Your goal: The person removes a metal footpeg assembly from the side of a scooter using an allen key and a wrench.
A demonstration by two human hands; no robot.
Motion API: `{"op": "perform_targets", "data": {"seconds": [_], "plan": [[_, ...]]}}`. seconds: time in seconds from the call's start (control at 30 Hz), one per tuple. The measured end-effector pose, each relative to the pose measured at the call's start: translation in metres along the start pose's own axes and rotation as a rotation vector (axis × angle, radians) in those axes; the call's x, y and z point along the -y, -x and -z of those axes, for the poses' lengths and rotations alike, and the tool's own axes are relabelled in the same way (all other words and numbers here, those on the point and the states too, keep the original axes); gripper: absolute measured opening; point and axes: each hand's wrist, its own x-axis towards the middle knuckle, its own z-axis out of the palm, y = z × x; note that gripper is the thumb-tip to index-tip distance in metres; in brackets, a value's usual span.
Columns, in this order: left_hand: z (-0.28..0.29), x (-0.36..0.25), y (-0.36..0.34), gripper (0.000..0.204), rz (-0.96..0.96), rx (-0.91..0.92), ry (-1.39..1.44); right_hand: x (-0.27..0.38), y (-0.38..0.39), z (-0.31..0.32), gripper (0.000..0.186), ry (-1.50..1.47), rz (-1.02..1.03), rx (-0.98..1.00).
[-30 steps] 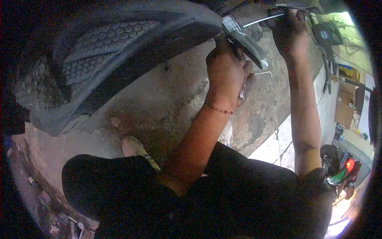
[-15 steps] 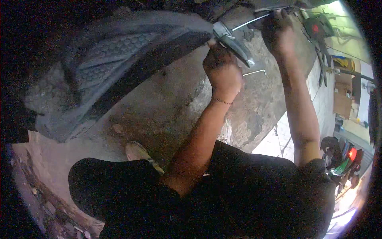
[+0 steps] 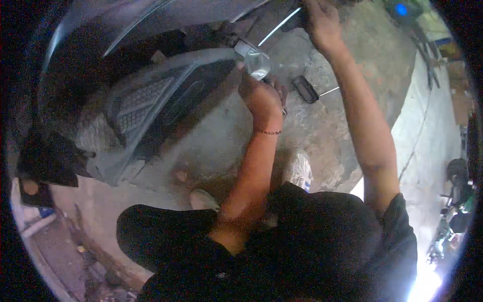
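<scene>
My left hand (image 3: 261,98) is closed around the lower end of a shiny silver part (image 3: 257,64) at the tip of a dark grey moulded panel (image 3: 156,108) with a textured, floorboard-like face. A small piece of bright metal shows by the fingers. My right hand (image 3: 322,25) is closed at the top of the view, from which a thin straight metal shaft (image 3: 279,27) slants down to the silver part. It looks like a screwdriver; its handle is hidden in the fist. On the ground between my hands lies a dark oblong piece (image 3: 305,89) beside a thin metal rod (image 3: 329,91).
Dark glossy bodywork (image 3: 110,25) fills the upper left. Below is stained concrete (image 3: 322,131), with my shoe (image 3: 300,168) on it. A dark tool with long handles (image 3: 427,63) lies at the right, near cardboard boxes (image 3: 460,103).
The view has shifted. The silver part has turned and its broad, shiny face shows now. The dark oblong piece on the ground has come into sight. The shaft still points at the silver part.
</scene>
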Motion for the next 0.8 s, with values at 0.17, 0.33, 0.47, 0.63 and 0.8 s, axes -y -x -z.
{"op": "perform_targets", "data": {"seconds": [0.17,0.33,0.47,0.63,0.8], "plan": [[-0.012,0.001,0.008,0.037,0.042,-0.12,-0.089,-0.025,-0.006,-0.01,0.035,-0.344,0.235,-0.199],[0.003,-0.01,0.011,0.034,-0.019,0.064,-0.02,0.02,0.019,-0.037,0.034,-0.78,-0.199,-0.269],[-0.015,-0.012,0.017,0.031,0.01,-0.049,0.043,0.011,0.025,-0.033,0.035,-0.924,-0.029,-0.118],[0.0,-0.01,0.009,0.03,-0.034,0.123,-0.032,0.034,0.014,-0.045,0.034,-0.914,-0.164,-0.424],[0.0,-0.013,0.013,0.043,0.009,0.157,0.0,0.034,0.014,-0.037,0.028,-0.794,0.022,-0.33]]}}
